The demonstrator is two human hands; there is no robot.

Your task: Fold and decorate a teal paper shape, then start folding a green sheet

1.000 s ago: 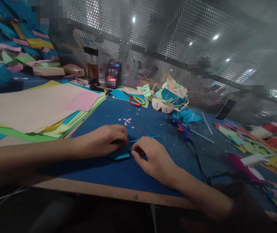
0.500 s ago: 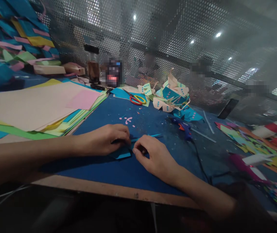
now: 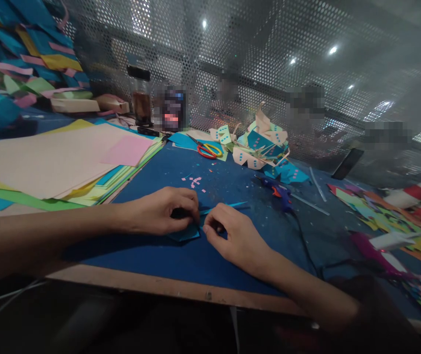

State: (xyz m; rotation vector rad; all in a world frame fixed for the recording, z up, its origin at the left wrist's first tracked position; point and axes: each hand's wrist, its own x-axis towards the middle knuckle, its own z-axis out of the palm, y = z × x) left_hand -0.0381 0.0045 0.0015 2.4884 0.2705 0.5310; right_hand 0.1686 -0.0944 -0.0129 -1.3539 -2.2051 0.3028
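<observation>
Head camera: worn on your head, facing forward and down, with a wide reach.
Desk [image 3: 151,258]: you look onto it from its near side; its front edge crosses low in the view, sloping down to the right.
Hands: your left hand [image 3: 169,211] and right hand [image 3: 238,233] lie close, near the middle of the view.
Mesh [image 3: 262,44]: fills much of the top, farther from you, across the desk.
Paper [image 3: 48,160]: cut off by the left border.
Scraps [image 3: 373,211]: reach the right border.
</observation>
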